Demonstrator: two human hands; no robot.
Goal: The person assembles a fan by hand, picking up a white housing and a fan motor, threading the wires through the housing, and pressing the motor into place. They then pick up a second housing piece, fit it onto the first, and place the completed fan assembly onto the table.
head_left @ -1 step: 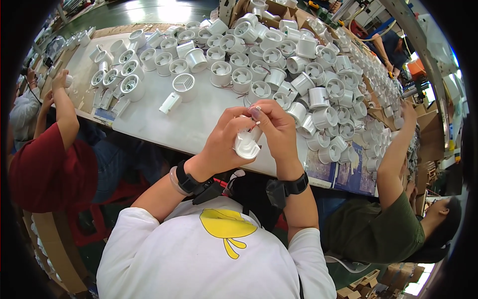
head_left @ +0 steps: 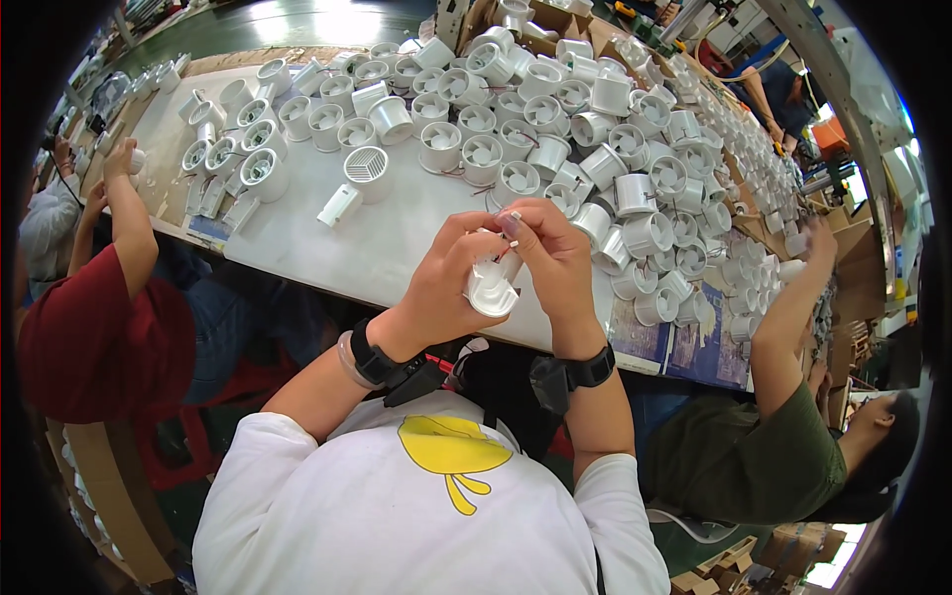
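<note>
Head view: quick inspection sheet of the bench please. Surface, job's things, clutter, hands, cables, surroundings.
Surface: white worktable, bare only in the near middle strip.
Job's things: one white plastic fan housing, held above the table's near edge.
Clutter: many white round fan housings crowd the far and right side; a round grille piece and a small white tube lie apart.
Hands: left hand and right hand both grip the housing, right fingertips pinching at its top.
Cables: thin wires on some housings; detail too small.
Surroundings: co-workers' arms on the left and right; cardboard boxes at the far end.
</note>
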